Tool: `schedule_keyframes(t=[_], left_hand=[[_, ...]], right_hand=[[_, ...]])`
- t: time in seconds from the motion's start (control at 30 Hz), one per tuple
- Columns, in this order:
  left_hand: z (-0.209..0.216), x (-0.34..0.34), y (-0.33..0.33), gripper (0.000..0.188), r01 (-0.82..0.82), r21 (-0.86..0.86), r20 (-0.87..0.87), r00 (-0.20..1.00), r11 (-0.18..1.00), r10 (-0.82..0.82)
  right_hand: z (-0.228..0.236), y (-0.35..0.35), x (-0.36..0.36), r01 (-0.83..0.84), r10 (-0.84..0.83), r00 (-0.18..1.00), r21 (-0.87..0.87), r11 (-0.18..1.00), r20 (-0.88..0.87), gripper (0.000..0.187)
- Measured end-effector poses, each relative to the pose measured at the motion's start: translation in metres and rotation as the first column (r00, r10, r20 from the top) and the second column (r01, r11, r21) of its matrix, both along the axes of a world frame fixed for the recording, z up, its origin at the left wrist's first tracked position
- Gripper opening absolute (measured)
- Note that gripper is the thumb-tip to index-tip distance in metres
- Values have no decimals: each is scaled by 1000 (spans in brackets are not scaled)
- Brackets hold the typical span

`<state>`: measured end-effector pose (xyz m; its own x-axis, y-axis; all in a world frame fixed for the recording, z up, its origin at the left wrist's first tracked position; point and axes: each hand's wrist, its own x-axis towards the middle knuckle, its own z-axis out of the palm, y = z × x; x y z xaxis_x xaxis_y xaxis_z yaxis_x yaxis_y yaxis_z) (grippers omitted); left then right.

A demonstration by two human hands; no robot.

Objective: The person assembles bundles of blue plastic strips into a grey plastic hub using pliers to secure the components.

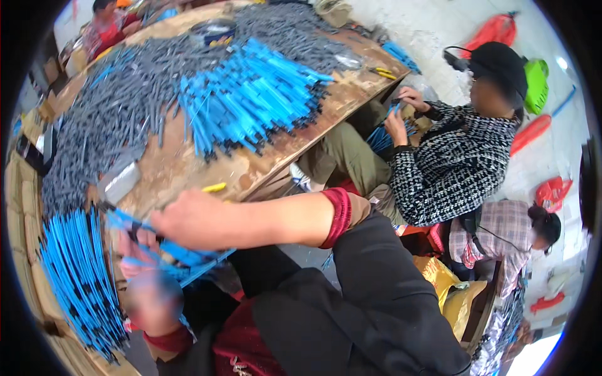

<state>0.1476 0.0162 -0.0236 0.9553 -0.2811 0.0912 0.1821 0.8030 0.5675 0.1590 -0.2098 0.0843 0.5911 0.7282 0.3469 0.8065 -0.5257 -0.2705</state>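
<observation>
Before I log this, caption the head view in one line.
Left hand and right hand handling blue strips at a table heaped with grey parts.

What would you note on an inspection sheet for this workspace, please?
Surface: wooden table, brown wood partly showing.
Job's things: blue strips at the hands; blue pile on the table; blue bundle at left.
Clutter: grey pieces heaped across the table.
Hands: right hand and left hand at the strips; exact grips unclear.
Cables: nothing seen on the table.
Surroundings: co-worker in a patterned jacket, right; red bag, upper right.
</observation>
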Motion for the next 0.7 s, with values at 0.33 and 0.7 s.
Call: schedule_keyframes(t=[0.33, 0.7], left_hand=[[21, -8, -36, 22, 28, -66, -7, 1000, 997, -29], [56, -37, -67, 20, -258, 511, 40, 960, 820, 277]], right_hand=[[-8, -54, 20, 124, -97, 869, 22, 992, -485, 44], [-39, -222, 229, 877, -886, 454, -223, 426, 91, 24]])
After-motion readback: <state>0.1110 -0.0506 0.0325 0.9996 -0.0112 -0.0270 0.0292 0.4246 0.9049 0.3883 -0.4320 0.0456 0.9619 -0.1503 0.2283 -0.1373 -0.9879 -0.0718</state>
